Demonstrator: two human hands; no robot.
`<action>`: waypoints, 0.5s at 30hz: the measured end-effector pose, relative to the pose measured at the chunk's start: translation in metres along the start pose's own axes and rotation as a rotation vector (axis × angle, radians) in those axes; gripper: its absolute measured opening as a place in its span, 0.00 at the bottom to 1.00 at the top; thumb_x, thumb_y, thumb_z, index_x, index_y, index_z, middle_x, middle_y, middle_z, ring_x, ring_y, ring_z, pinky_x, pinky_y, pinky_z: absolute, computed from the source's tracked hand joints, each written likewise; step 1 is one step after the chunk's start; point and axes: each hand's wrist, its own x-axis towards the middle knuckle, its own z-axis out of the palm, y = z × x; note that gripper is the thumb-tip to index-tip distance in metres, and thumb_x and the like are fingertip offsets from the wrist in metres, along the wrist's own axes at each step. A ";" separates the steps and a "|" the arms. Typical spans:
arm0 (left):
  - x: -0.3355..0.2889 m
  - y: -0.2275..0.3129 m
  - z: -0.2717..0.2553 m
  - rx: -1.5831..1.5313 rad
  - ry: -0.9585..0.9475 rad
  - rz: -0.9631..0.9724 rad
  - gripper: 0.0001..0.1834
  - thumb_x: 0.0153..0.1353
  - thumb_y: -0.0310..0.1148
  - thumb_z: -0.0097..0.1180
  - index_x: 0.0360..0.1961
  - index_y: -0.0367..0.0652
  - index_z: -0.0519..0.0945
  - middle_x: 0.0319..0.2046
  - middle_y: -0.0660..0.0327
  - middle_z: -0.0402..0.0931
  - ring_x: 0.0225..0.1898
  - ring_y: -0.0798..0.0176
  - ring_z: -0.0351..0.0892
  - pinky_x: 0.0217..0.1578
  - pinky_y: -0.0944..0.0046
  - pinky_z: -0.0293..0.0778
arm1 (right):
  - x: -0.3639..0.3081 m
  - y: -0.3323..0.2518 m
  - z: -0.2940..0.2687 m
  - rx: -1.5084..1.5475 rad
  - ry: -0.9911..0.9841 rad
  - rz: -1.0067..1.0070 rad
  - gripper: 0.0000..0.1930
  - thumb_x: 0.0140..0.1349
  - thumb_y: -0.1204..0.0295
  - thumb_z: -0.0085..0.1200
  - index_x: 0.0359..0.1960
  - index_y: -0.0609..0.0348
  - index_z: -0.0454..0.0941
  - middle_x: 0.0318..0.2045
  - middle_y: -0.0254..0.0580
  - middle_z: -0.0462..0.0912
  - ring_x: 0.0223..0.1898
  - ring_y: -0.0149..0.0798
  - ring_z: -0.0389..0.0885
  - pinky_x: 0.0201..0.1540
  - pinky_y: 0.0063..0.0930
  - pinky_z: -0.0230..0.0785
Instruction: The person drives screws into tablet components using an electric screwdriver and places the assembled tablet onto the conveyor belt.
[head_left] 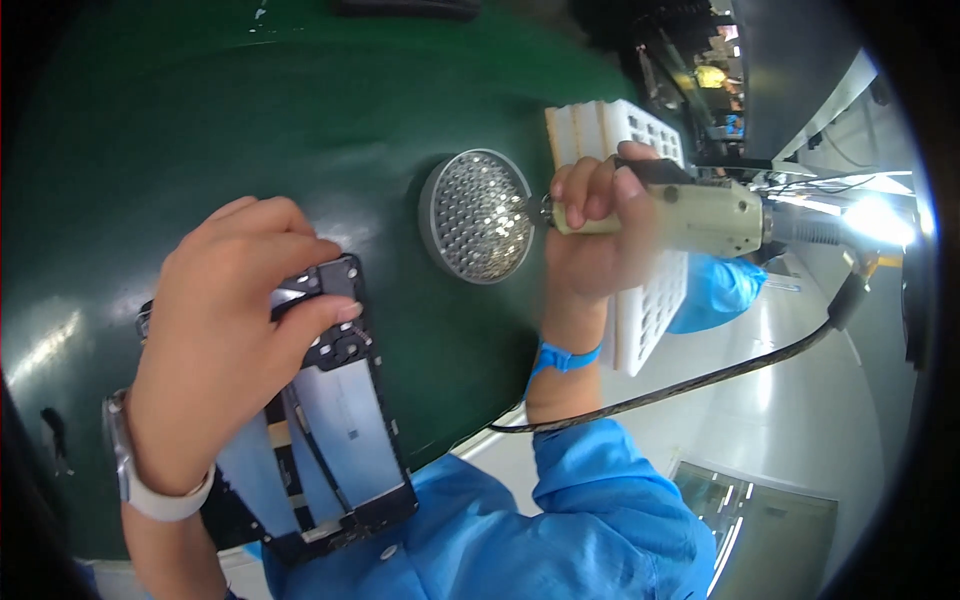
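Observation:
My left hand (pixel 220 330) grips the upper end of an opened smartphone (pixel 350 425), thumb and fingers closed over its black frame. The phone's inside faces up, with blue-grey panels and a dark flex strip. My right hand (pixel 605 235) is wrapped round a pale electric screwdriver (pixel 715 218), held nearly level with its nose pointing left. The screwdriver's tip is at the right rim of a round metal dish (pixel 428 205) with a dimpled, shiny inside; whether the bit touches it or carries a screw, I cannot tell.
A green mat (pixel 250 120) covers the table. Stacked white trays with slots (pixel 650 325) stand behind my right wrist. The screwdriver's dark cable (pixel 710 385) loops below my right forearm. A small black piece (pixel 55 435) lies far left, and a black object (pixel 410 8) at the far edge.

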 end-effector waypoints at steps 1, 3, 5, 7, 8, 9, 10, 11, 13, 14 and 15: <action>0.000 0.002 -0.001 0.027 -0.015 -0.007 0.17 0.42 0.29 0.69 0.34 0.30 0.83 0.31 0.52 0.78 0.35 0.49 0.77 0.38 0.57 0.72 | 0.001 0.000 -0.002 0.023 -0.040 0.002 0.14 0.61 0.70 0.48 0.46 0.63 0.74 0.16 0.30 0.62 0.17 0.29 0.62 0.30 0.33 0.63; 0.004 0.000 0.003 0.044 -0.032 -0.017 0.17 0.42 0.29 0.69 0.34 0.30 0.84 0.32 0.52 0.78 0.36 0.49 0.78 0.38 0.57 0.73 | 0.004 -0.001 -0.006 0.062 -0.066 0.023 0.12 0.60 0.70 0.49 0.43 0.62 0.74 0.16 0.30 0.62 0.18 0.30 0.63 0.31 0.33 0.62; 0.002 0.004 0.003 0.044 -0.037 -0.071 0.16 0.44 0.29 0.69 0.35 0.31 0.84 0.33 0.53 0.79 0.38 0.50 0.79 0.39 0.57 0.74 | 0.006 0.002 -0.006 0.126 -0.039 0.037 0.12 0.60 0.73 0.48 0.43 0.65 0.74 0.16 0.32 0.63 0.17 0.31 0.64 0.29 0.32 0.64; 0.002 0.007 0.002 0.081 -0.047 -0.076 0.15 0.45 0.29 0.69 0.35 0.31 0.85 0.33 0.53 0.80 0.38 0.50 0.79 0.39 0.57 0.74 | 0.010 0.004 -0.004 0.169 -0.023 0.051 0.11 0.59 0.76 0.49 0.42 0.68 0.75 0.16 0.36 0.66 0.17 0.31 0.67 0.27 0.32 0.66; 0.002 0.007 0.001 0.093 -0.058 -0.082 0.15 0.46 0.28 0.68 0.36 0.32 0.85 0.33 0.53 0.80 0.38 0.50 0.80 0.39 0.58 0.74 | 0.011 0.007 -0.002 0.185 -0.020 0.045 0.11 0.59 0.76 0.49 0.42 0.68 0.75 0.16 0.36 0.66 0.17 0.31 0.67 0.27 0.32 0.66; 0.001 0.006 0.002 0.101 -0.045 -0.071 0.13 0.47 0.28 0.68 0.36 0.33 0.85 0.33 0.54 0.80 0.37 0.51 0.80 0.38 0.59 0.75 | 0.010 0.011 -0.001 0.210 -0.011 0.069 0.11 0.59 0.77 0.50 0.42 0.69 0.75 0.16 0.36 0.67 0.16 0.31 0.67 0.26 0.32 0.66; 0.001 0.007 0.002 0.108 -0.047 -0.068 0.13 0.47 0.28 0.68 0.36 0.33 0.85 0.33 0.54 0.80 0.37 0.51 0.80 0.38 0.59 0.75 | 0.009 0.013 0.001 0.233 -0.003 0.093 0.11 0.59 0.77 0.50 0.42 0.69 0.75 0.16 0.36 0.68 0.16 0.31 0.67 0.26 0.32 0.66; 0.001 0.009 0.003 0.115 -0.028 -0.089 0.12 0.48 0.28 0.67 0.35 0.33 0.85 0.32 0.54 0.80 0.36 0.52 0.80 0.38 0.59 0.75 | 0.009 0.013 0.005 0.248 -0.005 0.097 0.10 0.58 0.78 0.51 0.41 0.69 0.75 0.16 0.37 0.69 0.16 0.31 0.67 0.25 0.32 0.66; 0.000 0.011 0.003 0.118 -0.016 -0.105 0.11 0.49 0.28 0.67 0.35 0.34 0.86 0.31 0.55 0.80 0.35 0.52 0.81 0.37 0.59 0.75 | 0.009 0.012 0.007 0.219 -0.009 0.070 0.10 0.58 0.79 0.51 0.41 0.69 0.75 0.16 0.37 0.69 0.15 0.31 0.67 0.25 0.32 0.66; -0.001 0.011 0.004 0.117 -0.002 -0.108 0.10 0.50 0.28 0.66 0.34 0.34 0.86 0.31 0.55 0.80 0.34 0.52 0.81 0.36 0.59 0.75 | 0.010 0.012 0.007 0.190 -0.020 0.048 0.09 0.58 0.79 0.52 0.40 0.69 0.75 0.15 0.38 0.69 0.15 0.31 0.67 0.25 0.32 0.66; 0.000 0.012 0.004 0.117 0.017 -0.109 0.10 0.51 0.28 0.66 0.33 0.34 0.86 0.30 0.55 0.80 0.33 0.53 0.81 0.36 0.59 0.74 | 0.012 0.015 0.006 0.194 0.001 0.042 0.08 0.57 0.80 0.52 0.39 0.69 0.75 0.15 0.38 0.69 0.15 0.32 0.67 0.24 0.31 0.66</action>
